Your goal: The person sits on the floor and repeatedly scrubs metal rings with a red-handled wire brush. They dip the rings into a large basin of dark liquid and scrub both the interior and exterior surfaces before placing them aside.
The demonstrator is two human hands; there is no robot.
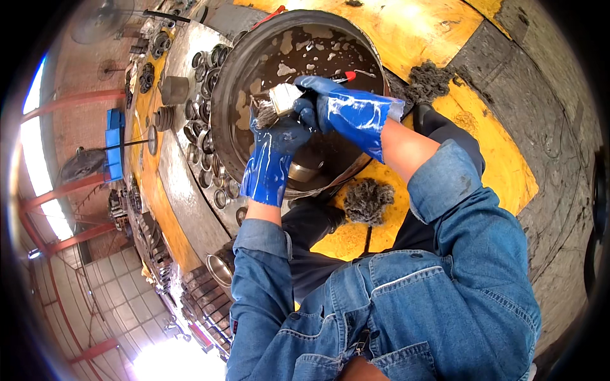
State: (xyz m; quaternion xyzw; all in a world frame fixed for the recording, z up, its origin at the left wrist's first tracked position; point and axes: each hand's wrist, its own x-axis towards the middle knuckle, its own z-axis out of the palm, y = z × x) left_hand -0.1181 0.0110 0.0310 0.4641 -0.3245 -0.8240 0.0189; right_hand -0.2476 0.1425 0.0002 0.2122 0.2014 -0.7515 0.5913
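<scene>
Both my hands wear wet blue rubber gloves and meet over a round black basin (223,95) of dark foamy liquid. My right hand (346,108) grips a paintbrush (279,101) with a pale ferrule, a red handle tip and dirty bristles pointing left. My left hand (276,136) is closed on a small dark part right under the bristles; the part is mostly hidden by the glove. A metal ring-shaped part (304,171) lies in the basin just below my hands.
Several metal bearings and rings (206,146) lie on a grey steel plate (184,190) left of the basin. Two wads of grey cotton waste (368,200) (429,81) lie on the yellow floor. More parts are stacked at lower left (219,270).
</scene>
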